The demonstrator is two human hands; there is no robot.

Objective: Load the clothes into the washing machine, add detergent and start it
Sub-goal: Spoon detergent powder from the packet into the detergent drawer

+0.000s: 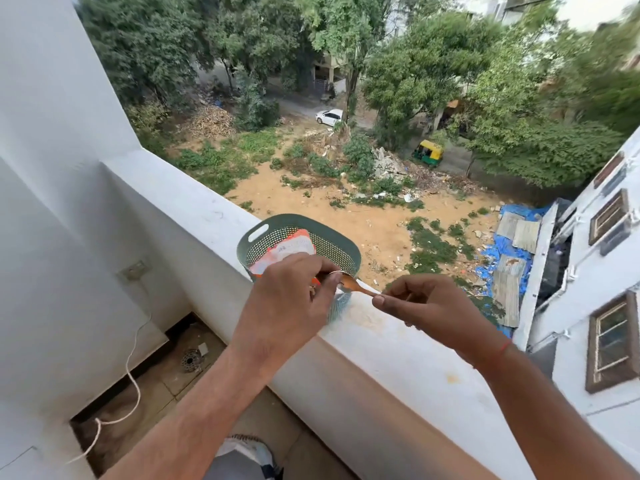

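Observation:
A green perforated basket (329, 242) sits on the white balcony parapet (398, 358). Inside it stands an orange and white detergent pouch (287, 249). My left hand (291, 299) grips the pouch near its lower edge, fingers curled over it. My right hand (426, 303) pinches the handle of a copper-coloured spoon (356, 285), whose bowl points left toward my left hand at the pouch. No washing machine or clothes are in view.
The parapet runs diagonally from upper left to lower right, with a long drop to open ground beyond it. A white wall (52, 202) with a socket (133, 268) and a hanging white cable (133, 375) stands at the left. A floor drain (191, 360) lies below.

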